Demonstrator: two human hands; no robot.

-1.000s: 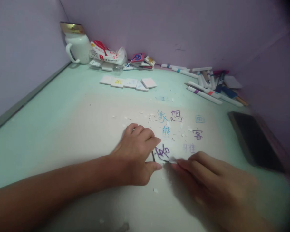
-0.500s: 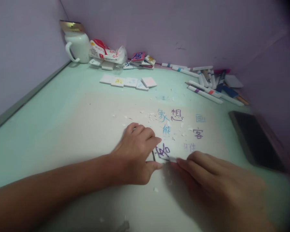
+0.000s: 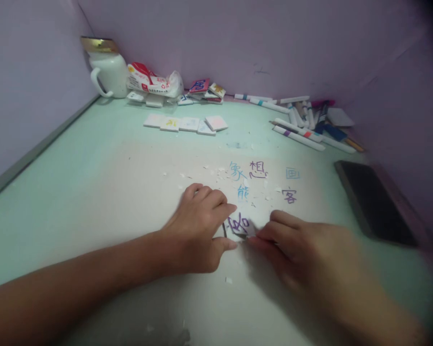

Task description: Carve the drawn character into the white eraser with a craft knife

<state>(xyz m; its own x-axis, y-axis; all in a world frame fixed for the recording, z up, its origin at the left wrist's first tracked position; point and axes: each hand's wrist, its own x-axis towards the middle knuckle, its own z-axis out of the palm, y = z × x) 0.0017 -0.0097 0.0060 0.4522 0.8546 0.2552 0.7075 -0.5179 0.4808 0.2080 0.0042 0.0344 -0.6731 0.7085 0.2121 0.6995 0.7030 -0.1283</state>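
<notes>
My left hand (image 3: pixel 198 226) rests on the pale green table (image 3: pixel 94 163), fingers curled, its thumb and forefinger pinching the left edge of a small white tile (image 3: pixel 240 225) with a purple character on it. My right hand (image 3: pixel 306 250), slightly blurred, presses its bunched fingertips against the tile's right side; whether they hold a small tool I cannot tell. Blue and purple characters (image 3: pixel 254 179) are written on the tabletop just beyond the tile, among white flakes.
A row of white tiles (image 3: pixel 185 124) lies further back. A white mug (image 3: pixel 108 72), a printed plastic bag (image 3: pixel 153 82) and more tiles stand in the far corner. Several marker pens (image 3: pixel 303 126) lie at the back right. A dark phone (image 3: pixel 373 202) lies right.
My right hand has slid left and further over the tile, covering the faint characters to its right. My left hand has stayed in place. The view has shifted slightly.
</notes>
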